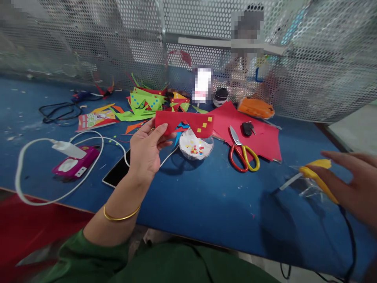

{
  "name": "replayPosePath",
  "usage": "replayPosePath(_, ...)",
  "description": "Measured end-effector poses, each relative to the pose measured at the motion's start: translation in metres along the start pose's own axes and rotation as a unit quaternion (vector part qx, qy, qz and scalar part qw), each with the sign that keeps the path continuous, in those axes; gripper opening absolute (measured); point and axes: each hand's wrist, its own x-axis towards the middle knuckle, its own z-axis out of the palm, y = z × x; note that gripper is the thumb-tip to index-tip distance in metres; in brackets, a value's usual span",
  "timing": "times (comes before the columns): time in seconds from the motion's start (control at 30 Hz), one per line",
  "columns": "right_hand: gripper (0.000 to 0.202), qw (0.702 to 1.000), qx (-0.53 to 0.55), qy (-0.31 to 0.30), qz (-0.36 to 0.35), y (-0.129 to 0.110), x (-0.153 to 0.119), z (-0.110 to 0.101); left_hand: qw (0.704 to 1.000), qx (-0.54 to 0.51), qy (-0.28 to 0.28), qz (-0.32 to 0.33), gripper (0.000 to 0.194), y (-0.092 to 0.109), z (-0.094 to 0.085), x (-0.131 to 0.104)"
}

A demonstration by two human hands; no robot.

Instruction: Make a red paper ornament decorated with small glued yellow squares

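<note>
Between the thumb and fingers of my left hand (147, 145) is a folded red paper piece (184, 119) with an angular cutout and yellow squares on its right part. Right behind and below it sits a small bowl (196, 144) lined with white, holding tiny red, yellow and blue bits. At the far right, my right hand (350, 181) is closed around a yellow glue gun (319, 181), its pale stick end pointing left over clear plastic. Red-and-yellow-handled scissors (242, 151) lie beside red sheets (265, 139), with a black key fob (247, 128) on the sheets.
Green and red paper masks (145, 102), a phone (202, 84) and an orange packet (255, 107) stand along the mesh. A purple power strip (75, 162) with a white cable, a dark tablet (118, 171) and a black cable (60, 113) lie on the left.
</note>
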Motion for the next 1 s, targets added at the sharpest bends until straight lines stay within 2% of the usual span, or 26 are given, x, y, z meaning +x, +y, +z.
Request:
replayPosePath(0.07,0.044,0.994,0.062,-0.036,-0.083,-0.051,0.015,0.000,1.000,-0.006,0.013,0.008,0.022,-0.001,-0.003,0.002)
replayPosePath(0.13,0.036,0.972,0.163,-0.077,-0.152,-0.101,0.032,0.014,0.999,-0.014,0.029,0.017,0.025,-0.002,-0.005,0.004)
replayPosePath(0.23,0.025,0.926,0.207,-0.197,-0.245,-0.155,0.057,0.056,0.998,-0.033,0.042,0.021,0.027,-0.003,-0.007,0.007)
replayPosePath(0.33,0.024,0.911,0.167,-0.273,-0.261,-0.186,0.079,0.100,0.998,-0.040,0.048,0.017,0.026,-0.004,-0.008,0.010)
replayPosePath(0.4,0.022,0.912,0.154,-0.284,-0.252,-0.199,0.090,0.121,0.998,-0.040,0.047,0.013,0.026,-0.005,-0.009,0.011)
replayPosePath(0.5,0.019,0.913,0.150,-0.289,-0.243,-0.209,0.099,0.136,0.998,-0.044,0.042,0.006,0.030,-0.005,-0.010,0.011)
replayPosePath(0.77,0.013,0.911,0.159,-0.282,-0.256,-0.213,0.111,0.153,0.998,-0.050,0.043,0.004,0.033,-0.005,-0.009,0.010)
replayPosePath(1.0,0.007,0.893,0.190,-0.252,-0.321,-0.221,0.115,0.159,0.999,-0.037,0.039,0.008,0.031,-0.007,-0.011,0.011)
